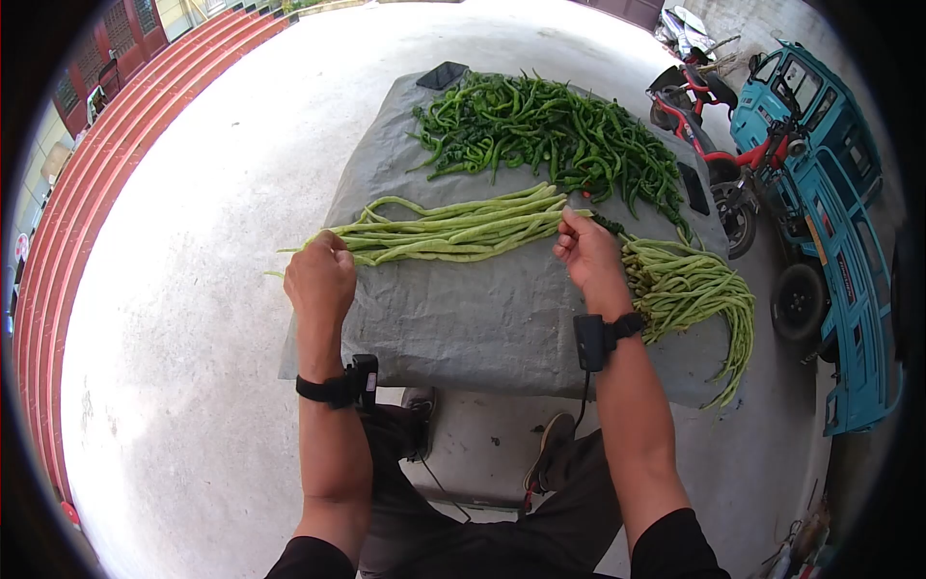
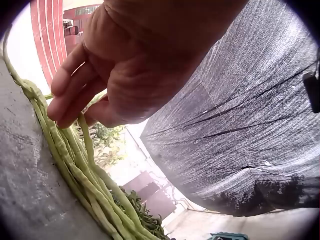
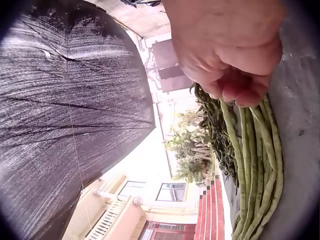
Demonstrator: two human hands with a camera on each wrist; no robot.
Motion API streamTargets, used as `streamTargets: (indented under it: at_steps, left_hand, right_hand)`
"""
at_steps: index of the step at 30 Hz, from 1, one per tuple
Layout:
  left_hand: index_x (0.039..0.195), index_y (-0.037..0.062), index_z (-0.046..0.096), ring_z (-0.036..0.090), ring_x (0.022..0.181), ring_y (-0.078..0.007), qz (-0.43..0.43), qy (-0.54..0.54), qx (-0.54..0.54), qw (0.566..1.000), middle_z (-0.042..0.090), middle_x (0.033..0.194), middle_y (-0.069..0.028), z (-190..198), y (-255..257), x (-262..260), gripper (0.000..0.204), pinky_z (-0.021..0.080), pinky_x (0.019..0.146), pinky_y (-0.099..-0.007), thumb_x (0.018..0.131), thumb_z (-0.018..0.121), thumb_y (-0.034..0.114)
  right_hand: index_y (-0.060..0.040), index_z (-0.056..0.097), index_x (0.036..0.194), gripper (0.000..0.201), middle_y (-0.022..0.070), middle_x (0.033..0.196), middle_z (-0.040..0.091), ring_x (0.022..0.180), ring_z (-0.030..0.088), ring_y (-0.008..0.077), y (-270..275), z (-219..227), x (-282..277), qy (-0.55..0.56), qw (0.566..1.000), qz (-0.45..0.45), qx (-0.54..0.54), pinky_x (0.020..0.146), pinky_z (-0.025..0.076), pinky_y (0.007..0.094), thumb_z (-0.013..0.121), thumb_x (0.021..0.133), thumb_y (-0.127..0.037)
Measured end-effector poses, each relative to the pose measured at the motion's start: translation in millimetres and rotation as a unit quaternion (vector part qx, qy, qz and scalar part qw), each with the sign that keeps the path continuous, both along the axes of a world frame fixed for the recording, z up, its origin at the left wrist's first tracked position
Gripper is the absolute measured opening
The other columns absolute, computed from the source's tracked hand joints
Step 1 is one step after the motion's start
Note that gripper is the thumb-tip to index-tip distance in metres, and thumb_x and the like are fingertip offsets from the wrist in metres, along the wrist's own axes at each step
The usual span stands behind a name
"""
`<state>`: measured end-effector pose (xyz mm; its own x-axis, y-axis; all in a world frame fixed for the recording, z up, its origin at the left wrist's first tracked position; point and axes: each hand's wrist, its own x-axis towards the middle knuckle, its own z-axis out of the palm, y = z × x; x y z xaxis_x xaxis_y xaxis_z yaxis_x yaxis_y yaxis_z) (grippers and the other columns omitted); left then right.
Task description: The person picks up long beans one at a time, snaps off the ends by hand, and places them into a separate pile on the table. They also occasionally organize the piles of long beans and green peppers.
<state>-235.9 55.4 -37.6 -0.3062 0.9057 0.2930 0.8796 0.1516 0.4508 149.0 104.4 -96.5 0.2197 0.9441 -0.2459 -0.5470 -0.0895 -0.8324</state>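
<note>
A bunch of long green beans [image 1: 453, 232] stretches crosswise over a grey cloth [image 1: 434, 328]. My left hand [image 1: 321, 275] is at the bunch's left end; in the left wrist view its thumb and fingers pinch a long bean [image 2: 88, 142]. At the opposite end, my right hand [image 1: 588, 253] pinches a bean tip between thumb and fingers. The right wrist view shows several beans [image 3: 257, 170] running away beneath that hand. Just right of my right hand lies a second pile of long beans [image 1: 690, 280], its ends drooping over the cloth's right side.
A heap of green chili peppers [image 1: 550, 125] covers the far part of the cloth. Dark phones lie at the far left corner [image 1: 443, 75] and right edge [image 1: 693, 187]. A blue three-wheeler [image 1: 830, 232] and a red bike [image 1: 704, 135] stand to the right, red steps [image 1: 125, 174] left.
</note>
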Motion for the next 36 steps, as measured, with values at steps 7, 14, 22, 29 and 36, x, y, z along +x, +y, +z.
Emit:
streamTargets:
  at_steps: [7,14,22,29,36]
  left_hand:
    - [0.098,0.0106,0.078,0.074,0.093,-0.0386,-0.02,0.024,-0.042,0.999,0.077,0.094,-0.0184,-11.2,5.4,-7.1,0.018,0.057,0.084,-0.0502,0.09,0.064,0.02]
    - [0.097,0.0114,0.078,0.074,0.091,-0.0392,-0.026,0.048,-0.07,0.996,0.076,0.092,-0.019,-16.3,7.4,-7.9,0.021,0.056,0.083,-0.0517,0.091,0.062,0.022]
    - [0.105,0.0126,0.075,0.073,0.086,-0.0384,0.01,-0.018,0.014,1.0,0.076,0.088,-0.0164,2.3,5.2,2.2,0.021,0.054,0.078,-0.0497,0.095,0.059,0.022]
    - [0.109,0.009,0.073,0.075,0.077,-0.0308,-0.098,-0.12,0.076,0.985,0.076,0.079,-0.0124,-1.6,5.8,22.7,0.02,0.055,0.072,-0.042,0.099,0.059,0.018]
    - [0.109,0.0065,0.072,0.076,0.077,-0.0303,-0.28,-0.129,0.082,0.948,0.076,0.079,-0.0132,-0.3,-4.7,77.8,0.018,0.055,0.073,-0.0416,0.097,0.061,0.013]
  right_hand:
    - [-0.0042,0.067,0.099,0.016,0.005,0.082,0.069,0.058,0.064,0.0122,5.7,-24.5,3.4,-0.13,0.989,-0.012,-0.071,0.048,0.055,0.032,0.074,0.098,-0.019]
    - [0.0022,0.054,0.119,0.031,0.0146,0.09,0.072,0.067,0.072,0.0197,10.5,-29.2,7.1,-0.102,0.992,-0.042,-0.053,0.052,0.06,0.0339,0.072,0.097,-0.009]
    - [-0.0021,0.049,0.125,0.035,0.0147,0.1,0.072,0.075,0.071,0.0188,-16.9,-20.2,3.2,-0.109,0.988,-0.111,-0.004,0.063,0.062,0.032,0.07,0.098,-0.009]
    - [-0.0052,0.061,0.116,0.022,0.0088,0.094,0.072,0.071,0.07,0.0144,-50.4,-10.5,13.0,-0.104,0.994,-0.02,0.034,0.059,0.059,0.0293,0.071,0.1,-0.015]
    - [-0.0064,0.065,0.11,0.015,0.0034,0.089,0.069,0.066,0.065,0.0113,-86.9,21.9,13.9,-0.108,0.99,0.046,0.08,0.056,0.055,0.0277,0.07,0.102,-0.018]
